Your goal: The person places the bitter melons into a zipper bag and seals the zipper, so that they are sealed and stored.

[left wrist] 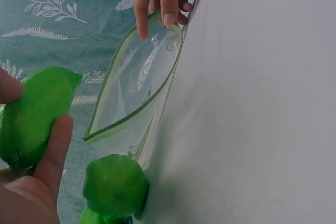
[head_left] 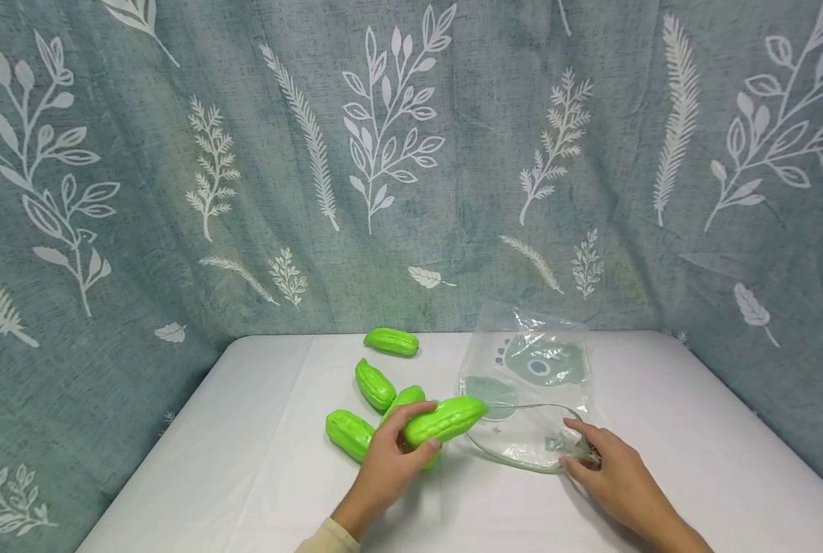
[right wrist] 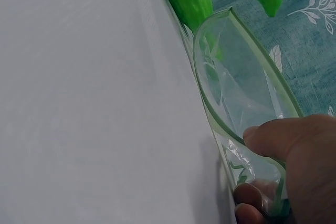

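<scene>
My left hand (head_left: 389,455) grips a bright green bitter melon (head_left: 451,418) above the table, its pointed end toward the bag. In the left wrist view, thumb and fingers wrap this held melon (left wrist: 39,114). A clear zip bag (head_left: 539,438) with a green-edged mouth and a printed cartoon lies flat to the right. Its mouth gapes, the near rim bowed out. At the bag's right corner, my right hand (head_left: 612,470) pinches the rim; the right wrist view shows the thumb over the green edge (right wrist: 286,90). The held melon's tip is beside the mouth's left end.
Several more bitter melons lie on the white table (head_left: 259,461): one at the back (head_left: 391,342), one in front of it (head_left: 374,384), one at left (head_left: 349,435), others partly hidden by my left hand. A leaf-patterned curtain (head_left: 453,192) hangs behind the table.
</scene>
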`<state>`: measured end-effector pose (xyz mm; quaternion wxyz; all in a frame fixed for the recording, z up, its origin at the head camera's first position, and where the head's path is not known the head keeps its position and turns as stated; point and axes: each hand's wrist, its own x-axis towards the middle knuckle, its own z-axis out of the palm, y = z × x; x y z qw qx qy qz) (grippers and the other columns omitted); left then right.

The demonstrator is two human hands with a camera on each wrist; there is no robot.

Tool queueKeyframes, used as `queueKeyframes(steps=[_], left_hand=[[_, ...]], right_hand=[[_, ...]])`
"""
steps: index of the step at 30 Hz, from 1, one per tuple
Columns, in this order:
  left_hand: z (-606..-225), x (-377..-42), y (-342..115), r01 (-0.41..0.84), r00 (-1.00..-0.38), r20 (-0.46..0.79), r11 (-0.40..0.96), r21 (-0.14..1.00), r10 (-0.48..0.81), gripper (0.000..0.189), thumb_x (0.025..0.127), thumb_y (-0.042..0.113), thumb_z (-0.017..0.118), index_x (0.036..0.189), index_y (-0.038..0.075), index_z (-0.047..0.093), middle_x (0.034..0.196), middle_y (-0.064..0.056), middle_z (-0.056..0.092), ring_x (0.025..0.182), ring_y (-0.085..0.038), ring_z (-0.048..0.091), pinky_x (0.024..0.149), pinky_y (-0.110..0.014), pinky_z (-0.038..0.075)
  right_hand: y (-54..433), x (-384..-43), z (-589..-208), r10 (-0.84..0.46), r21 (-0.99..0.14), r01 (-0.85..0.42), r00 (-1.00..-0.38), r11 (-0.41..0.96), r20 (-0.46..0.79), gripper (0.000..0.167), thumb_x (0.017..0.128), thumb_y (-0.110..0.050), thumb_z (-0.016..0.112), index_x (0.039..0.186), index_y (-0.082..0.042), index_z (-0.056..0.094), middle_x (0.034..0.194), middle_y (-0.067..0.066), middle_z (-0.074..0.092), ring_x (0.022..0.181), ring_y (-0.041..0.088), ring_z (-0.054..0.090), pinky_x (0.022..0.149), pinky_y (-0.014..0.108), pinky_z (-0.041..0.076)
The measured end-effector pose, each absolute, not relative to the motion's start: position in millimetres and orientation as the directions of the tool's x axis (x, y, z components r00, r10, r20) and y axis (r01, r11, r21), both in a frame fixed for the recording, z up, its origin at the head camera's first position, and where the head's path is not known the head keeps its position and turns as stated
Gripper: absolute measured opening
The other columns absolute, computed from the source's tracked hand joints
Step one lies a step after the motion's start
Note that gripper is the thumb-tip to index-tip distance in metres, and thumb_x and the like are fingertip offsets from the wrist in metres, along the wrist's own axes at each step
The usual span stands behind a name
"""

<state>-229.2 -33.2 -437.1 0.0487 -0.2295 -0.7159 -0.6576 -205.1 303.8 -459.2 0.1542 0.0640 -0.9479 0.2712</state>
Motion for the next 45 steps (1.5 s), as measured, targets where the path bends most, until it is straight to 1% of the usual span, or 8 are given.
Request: queueKeyframes(steps=[5,9,13,20,24,32,38,45], left_hand=[[-436.9,-229.6,-30.2,0.366,-0.898,0.349,0.013,0.931,0.267,0.047,0.088,0.006,0.073,0.132,0.013,0.06,0.139,-0.015,0.048,0.106,-0.022,0.056,0.084,-0.026,0.053],[-435.9,-231.1,-27.0,0.353,-0.9,0.335,0.017,0.935,0.28,0.047,0.088,0.009,0.074,0.133,0.012,0.059,0.136,-0.012,0.051,0.106,-0.021,0.056,0.086,-0.026,0.051],[-435.8,-231.1,-21.9,0.345,-0.899,0.323,0.027,0.938,0.295,0.048,0.088,0.011,0.074,0.132,0.015,0.058,0.131,-0.008,0.055,0.106,-0.019,0.056,0.087,-0.026,0.049],[-440.6,-230.7,-11.1,0.376,-0.893,0.344,0.058,0.925,0.29,0.048,0.086,0.005,0.072,0.131,0.017,0.06,0.132,-0.003,0.056,0.107,-0.017,0.056,0.089,-0.026,0.048],[-442.2,-230.4,-7.5,0.376,-0.9,0.343,0.084,0.923,0.268,0.048,0.085,0.006,0.072,0.129,0.018,0.061,0.127,-0.002,0.059,0.105,-0.016,0.058,0.089,-0.026,0.048],[-442.6,-231.2,-1.4,0.385,-0.894,0.348,0.086,0.919,0.282,0.045,0.085,0.008,0.072,0.128,0.017,0.063,0.129,0.0,0.059,0.11,-0.017,0.057,0.093,-0.027,0.047],[-443.0,-230.9,4.6,0.374,-0.893,0.331,0.094,0.923,0.304,0.045,0.084,0.011,0.075,0.127,0.02,0.065,0.125,0.004,0.06,0.108,-0.015,0.057,0.091,-0.026,0.048],[-444.5,-231.2,13.5,0.363,-0.894,0.31,0.118,0.924,0.324,0.042,0.084,0.014,0.076,0.125,0.018,0.065,0.117,0.004,0.064,0.101,-0.01,0.058,0.085,-0.024,0.05]], right_hand=[[303.1,-204.9,-458.8,-0.041,-0.489,-0.207,-0.944,0.848,0.328,0.061,0.086,-0.027,0.081,0.14,-0.01,0.057,0.082,-0.004,0.05,0.074,0.013,0.045,0.065,0.029,0.04],[303.1,-204.2,-458.3,-0.039,-0.486,-0.204,-0.944,0.85,0.328,0.061,0.086,-0.027,0.081,0.139,-0.01,0.058,0.083,-0.004,0.051,0.075,0.014,0.045,0.066,0.031,0.041],[302.9,-203.8,-459.4,-0.039,-0.48,-0.204,-0.943,0.853,0.331,0.06,0.086,-0.028,0.081,0.139,-0.01,0.058,0.083,-0.003,0.051,0.075,0.014,0.045,0.066,0.031,0.041],[303.6,-203.9,-462.9,-0.038,-0.483,-0.214,-0.936,0.849,0.349,0.06,0.086,-0.027,0.081,0.139,-0.011,0.058,0.082,-0.003,0.049,0.073,0.013,0.044,0.064,0.028,0.038],[303.9,-203.8,-463.6,-0.037,-0.484,-0.216,-0.935,0.848,0.352,0.059,0.086,-0.027,0.081,0.138,-0.011,0.058,0.082,-0.003,0.049,0.073,0.012,0.044,0.064,0.028,0.039],[304.0,-204.1,-462.4,-0.04,-0.479,-0.223,-0.931,0.849,0.362,0.059,0.086,-0.026,0.081,0.137,-0.011,0.059,0.083,-0.004,0.051,0.073,0.012,0.045,0.063,0.028,0.04],[303.9,-203.6,-462.0,-0.042,-0.476,-0.224,-0.931,0.85,0.363,0.058,0.085,-0.026,0.081,0.137,-0.01,0.06,0.082,-0.004,0.051,0.072,0.012,0.045,0.064,0.028,0.04],[304.0,-203.4,-462.2,-0.048,-0.479,-0.231,-0.93,0.847,0.364,0.058,0.085,-0.025,0.082,0.136,-0.01,0.06,0.083,-0.005,0.052,0.073,0.011,0.046,0.065,0.029,0.043]])
